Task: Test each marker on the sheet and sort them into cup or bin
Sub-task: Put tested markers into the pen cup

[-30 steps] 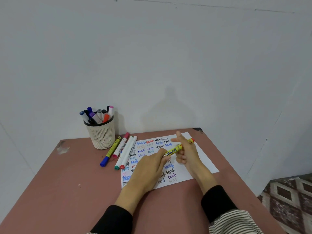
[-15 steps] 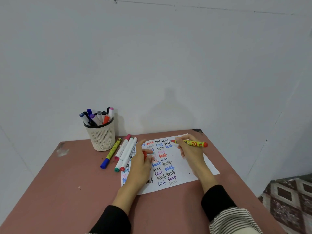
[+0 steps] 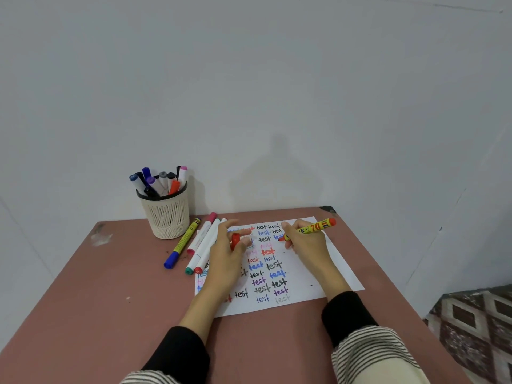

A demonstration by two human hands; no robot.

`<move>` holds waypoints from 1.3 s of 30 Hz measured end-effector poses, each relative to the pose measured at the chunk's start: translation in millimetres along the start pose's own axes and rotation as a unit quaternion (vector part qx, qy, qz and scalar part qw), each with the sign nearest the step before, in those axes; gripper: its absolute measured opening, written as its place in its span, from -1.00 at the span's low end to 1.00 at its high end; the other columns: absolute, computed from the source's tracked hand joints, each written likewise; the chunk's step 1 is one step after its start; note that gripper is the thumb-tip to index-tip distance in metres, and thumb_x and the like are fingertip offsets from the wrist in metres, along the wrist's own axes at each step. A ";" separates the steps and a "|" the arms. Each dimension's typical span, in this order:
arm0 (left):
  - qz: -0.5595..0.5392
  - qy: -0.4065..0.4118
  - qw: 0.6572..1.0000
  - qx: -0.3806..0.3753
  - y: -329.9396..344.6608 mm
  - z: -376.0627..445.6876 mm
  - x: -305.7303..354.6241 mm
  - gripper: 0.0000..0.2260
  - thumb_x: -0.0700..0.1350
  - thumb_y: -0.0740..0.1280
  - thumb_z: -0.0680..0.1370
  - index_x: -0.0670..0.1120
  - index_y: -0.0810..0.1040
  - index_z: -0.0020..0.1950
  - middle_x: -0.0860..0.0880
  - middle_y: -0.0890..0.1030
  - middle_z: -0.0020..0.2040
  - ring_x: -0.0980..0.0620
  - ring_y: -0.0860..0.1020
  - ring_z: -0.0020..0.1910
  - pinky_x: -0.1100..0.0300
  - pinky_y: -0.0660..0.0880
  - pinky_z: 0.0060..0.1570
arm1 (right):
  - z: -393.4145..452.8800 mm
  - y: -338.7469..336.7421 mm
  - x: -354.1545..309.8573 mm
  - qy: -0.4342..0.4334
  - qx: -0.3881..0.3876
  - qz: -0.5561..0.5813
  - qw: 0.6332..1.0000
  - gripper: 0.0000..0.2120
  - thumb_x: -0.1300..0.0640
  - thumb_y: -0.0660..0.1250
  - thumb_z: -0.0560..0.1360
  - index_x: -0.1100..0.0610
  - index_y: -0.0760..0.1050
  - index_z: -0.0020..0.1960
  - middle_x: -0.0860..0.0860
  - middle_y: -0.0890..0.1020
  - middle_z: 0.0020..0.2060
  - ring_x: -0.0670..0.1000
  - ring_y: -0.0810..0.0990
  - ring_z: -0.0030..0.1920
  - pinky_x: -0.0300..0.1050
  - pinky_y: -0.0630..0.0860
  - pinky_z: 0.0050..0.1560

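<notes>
A white sheet covered in coloured "test" words lies on the reddish-brown table. My right hand grips a yellow marker with red ends, its tip down on the upper part of the sheet. My left hand rests on the sheet's left side and pinches the marker's red cap. A cream mesh cup holding several markers stands at the back left. Beside it lie a yellow-green marker with a blue cap and three white markers. No bin is in view.
The table stands against a plain white wall. Its right edge drops to a patterned floor. A worn pale patch marks the table's back left corner.
The hands pulled the cap off the yellow marker and moved apart. The left hand carried the cap to the sheet's left side; the right hand brought the marker tip down onto the sheet.
</notes>
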State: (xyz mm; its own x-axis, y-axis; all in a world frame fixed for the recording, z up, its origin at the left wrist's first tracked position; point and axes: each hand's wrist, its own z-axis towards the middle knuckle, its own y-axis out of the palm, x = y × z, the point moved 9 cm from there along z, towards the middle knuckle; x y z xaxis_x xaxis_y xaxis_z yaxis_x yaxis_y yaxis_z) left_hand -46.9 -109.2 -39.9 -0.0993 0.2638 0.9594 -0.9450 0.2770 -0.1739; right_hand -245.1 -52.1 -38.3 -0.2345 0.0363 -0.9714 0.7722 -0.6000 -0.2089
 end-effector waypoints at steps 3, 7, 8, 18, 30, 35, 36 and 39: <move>-0.010 -0.010 1.000 -0.002 0.6 1.0 -4.2 -0.73 -0.21 0.29 0.60 0.01 0.34 0.24 0.08 0.61 0.11 0.13 0.60 0.10 0.15 0.52 0.16 | 0.9 -3.8 -5.6 -0.018 0.027 -0.007 0.999 -0.69 0.09 0.38 0.53 0.19 0.40 -0.32 0.09 0.59 -0.42 -0.23 0.51 -0.47 -0.46 0.39 -0.39; 0.011 -0.014 1.000 -0.002 3.4 -0.8 -5.1 -0.83 -0.20 0.30 0.60 0.01 0.37 0.10 0.11 0.61 0.08 0.12 0.57 0.15 0.14 0.50 0.18 | 3.0 -1.5 -6.2 -0.023 0.034 -0.027 0.999 -0.74 0.20 0.34 0.51 0.21 0.36 -0.31 0.17 0.54 -0.40 -0.20 0.49 -0.49 -0.45 0.39 -0.41; 0.017 -0.013 1.000 -0.001 3.5 -1.1 -5.6 -0.84 -0.19 0.31 0.59 0.02 0.38 0.06 0.11 0.61 0.07 0.12 0.57 0.15 0.13 0.49 0.19 | 3.2 0.4 -4.8 -0.020 0.028 -0.031 0.999 -0.77 0.23 0.33 0.50 0.23 0.37 -0.29 0.19 0.51 -0.39 -0.18 0.47 -0.50 -0.44 0.39 -0.42; 0.029 -0.012 1.000 0.000 4.2 -0.7 -7.1 -0.84 -0.19 0.30 0.60 0.05 0.38 0.02 0.06 0.63 -0.01 0.18 0.58 0.03 0.39 0.41 -0.02 | 2.2 9.5 -5.7 -0.038 0.003 -0.093 0.995 -0.74 0.22 0.33 0.49 0.20 0.32 -0.31 0.22 0.42 -0.41 -0.08 0.43 -0.43 -0.17 0.43 -0.29; 0.031 -0.009 0.999 -0.005 5.1 -0.6 -6.4 -0.85 -0.16 0.29 0.61 0.06 0.37 0.05 0.08 0.63 0.00 0.20 0.57 0.05 0.40 0.40 -0.02 | -0.5 9.0 -7.2 -0.043 0.002 -0.073 0.996 -0.71 0.28 0.29 0.49 0.16 0.26 -0.33 0.12 0.35 -0.43 -0.22 0.40 -0.54 -0.27 0.41 -0.34; 0.034 -0.006 0.999 -0.005 5.1 -0.2 -5.9 -0.85 -0.16 0.30 0.60 0.07 0.37 0.04 0.09 0.63 0.00 0.20 0.57 0.05 0.39 0.41 0.00 | 0.7 3.6 -6.3 -0.036 0.014 -0.063 0.997 -0.64 0.30 0.28 0.50 0.11 0.19 -0.36 0.01 0.26 -0.47 -0.20 0.32 -0.57 -0.38 0.30 -0.47; 0.032 -0.005 0.999 -0.005 5.0 -0.5 -5.8 -0.84 -0.16 0.30 0.60 0.07 0.37 0.03 0.09 0.63 -0.01 0.20 0.57 0.04 0.40 0.41 -0.01 | 0.8 4.0 -5.9 -0.035 0.013 -0.062 0.997 -0.64 0.30 0.28 0.50 0.11 0.18 -0.36 0.01 0.26 -0.47 -0.19 0.30 -0.57 -0.38 0.28 -0.48; 0.034 -0.004 0.999 -0.005 4.5 -0.6 -6.1 -0.84 -0.16 0.30 0.60 0.08 0.37 0.03 0.10 0.63 -0.01 0.20 0.58 0.04 0.35 0.44 0.03 | -0.2 4.2 -8.1 -0.039 0.019 -0.068 0.997 -0.66 0.29 0.27 0.52 0.13 0.20 -0.34 0.04 0.28 -0.46 -0.16 0.31 -0.52 -0.38 0.29 -0.47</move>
State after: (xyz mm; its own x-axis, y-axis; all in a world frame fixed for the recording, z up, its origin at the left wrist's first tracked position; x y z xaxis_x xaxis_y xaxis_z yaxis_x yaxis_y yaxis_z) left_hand -50.3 -109.0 -46.6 -0.1648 0.2752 0.9472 -0.9332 0.2675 -0.2401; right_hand -239.8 -54.7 -31.3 -0.3824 0.0578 -0.9222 0.7075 -0.6236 -0.3325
